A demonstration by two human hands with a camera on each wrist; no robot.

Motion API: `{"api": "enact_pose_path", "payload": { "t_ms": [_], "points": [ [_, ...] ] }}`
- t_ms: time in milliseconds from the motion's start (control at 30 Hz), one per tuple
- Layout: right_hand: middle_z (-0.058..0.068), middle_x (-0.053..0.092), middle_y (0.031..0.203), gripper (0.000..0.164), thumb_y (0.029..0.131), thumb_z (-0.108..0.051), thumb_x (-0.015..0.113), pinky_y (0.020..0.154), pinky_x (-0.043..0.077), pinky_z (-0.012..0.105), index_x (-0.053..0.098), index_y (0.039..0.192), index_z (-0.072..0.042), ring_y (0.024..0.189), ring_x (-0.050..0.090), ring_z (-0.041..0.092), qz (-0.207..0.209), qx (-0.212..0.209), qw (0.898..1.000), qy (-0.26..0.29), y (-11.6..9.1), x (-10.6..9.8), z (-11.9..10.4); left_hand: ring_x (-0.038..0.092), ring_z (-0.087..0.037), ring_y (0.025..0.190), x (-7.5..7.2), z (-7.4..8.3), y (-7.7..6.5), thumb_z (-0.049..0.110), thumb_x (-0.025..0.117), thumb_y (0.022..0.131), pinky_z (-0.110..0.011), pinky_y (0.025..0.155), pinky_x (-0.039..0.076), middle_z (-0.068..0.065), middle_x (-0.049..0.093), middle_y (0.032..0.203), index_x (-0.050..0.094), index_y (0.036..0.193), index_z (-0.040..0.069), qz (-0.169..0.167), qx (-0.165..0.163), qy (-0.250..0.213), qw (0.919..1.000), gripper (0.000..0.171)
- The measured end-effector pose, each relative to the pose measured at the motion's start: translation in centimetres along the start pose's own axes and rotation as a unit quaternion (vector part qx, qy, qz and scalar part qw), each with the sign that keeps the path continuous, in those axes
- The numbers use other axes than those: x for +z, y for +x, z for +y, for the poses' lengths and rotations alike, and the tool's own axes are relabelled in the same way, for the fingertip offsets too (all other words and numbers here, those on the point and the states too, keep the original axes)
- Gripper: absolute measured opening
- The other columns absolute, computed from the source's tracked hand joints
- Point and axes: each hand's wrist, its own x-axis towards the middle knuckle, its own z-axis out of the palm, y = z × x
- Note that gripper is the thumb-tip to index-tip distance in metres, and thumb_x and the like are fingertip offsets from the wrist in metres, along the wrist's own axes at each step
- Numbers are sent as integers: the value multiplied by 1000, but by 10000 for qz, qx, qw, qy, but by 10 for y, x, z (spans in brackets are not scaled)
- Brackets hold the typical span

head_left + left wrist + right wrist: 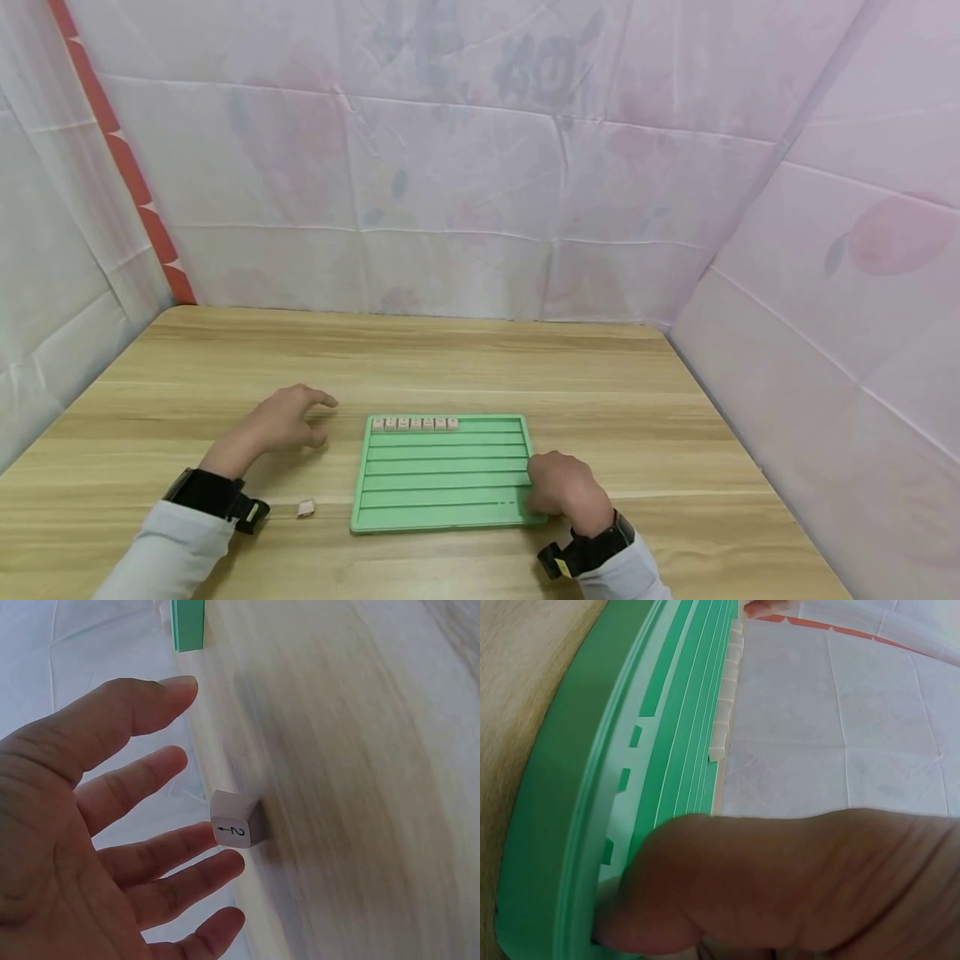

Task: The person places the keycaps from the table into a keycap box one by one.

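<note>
A green ridged tray (442,481) lies flat, with a row of several small pale tiles (416,424) along its far left edge. My right hand (568,487) grips the tray's right side near the front corner. In the right wrist view the thumb (667,900) presses on the tray's ledge, while the other fingers are mostly hidden. To the left of the tray, my left hand (281,421) is over the table with fingers spread and nothing in them. A single loose tile (306,508), marked with a 2 and an arrow in the left wrist view, lies nearer me than that hand.
The wooden table (420,358) carries the tray and the loose tile. Pale patterned sheets (465,183) enclose its back and sides, with a red strip (123,158) at the left corner. Each wrist wears a black strap with a small camera.
</note>
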Motion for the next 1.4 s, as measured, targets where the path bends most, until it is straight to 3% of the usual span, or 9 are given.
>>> {"api": "enact_pose_path", "payload": {
  "t_ms": [133,233,367,533,1033,1400],
  "points": [
    [2,42,58,11,66,0,61,45,26,27,52,65,-6,49,34,15,17,-4,10000,-23,1,0,0,56,-27,81,1,-2,-3,9,77,68,-50,79,44,-26,58,111,65,107,0,48,-145,-26,9999,42],
    [3,42,58,12,66,0,61,46,26,26,52,65,-6,49,34,15,13,15,10000,-12,1,0,0,57,-27,82,2,-3,-5,5,77,67,-46,75,47,-19,62,97,66,95,1,83,-164,-89,9998,30],
    [3,41,58,12,66,1,61,46,26,26,52,65,-6,49,34,15,-14,35,10000,16,0,-1,-1,52,-19,73,1,-3,-6,-5,71,65,-38,66,46,-3,60,80,64,80,5,120,1,-103,9999,19],
    [2,40,57,12,66,1,61,45,25,26,52,64,-6,48,33,14,21,-8,10000,-5,-1,-1,-1,45,-16,65,3,-4,-8,-8,62,65,-33,60,40,0,53,69,60,71,8,227,236,-48,9995,18],
    [2,39,57,12,64,2,61,46,24,26,52,63,-7,49,31,15,22,-36,10000,13,-1,-1,0,44,-13,63,4,-6,-10,-6,69,67,-31,58,39,4,53,68,62,70,9,271,323,-103,9991,16],
    [2,40,57,12,65,1,61,46,25,26,52,63,-6,49,33,14,11,-29,10000,29,-1,-1,1,51,-14,66,1,-6,-11,-3,64,68,-34,60,44,1,64,77,71,77,9,395,147,159,9990,16]
  ]
}}
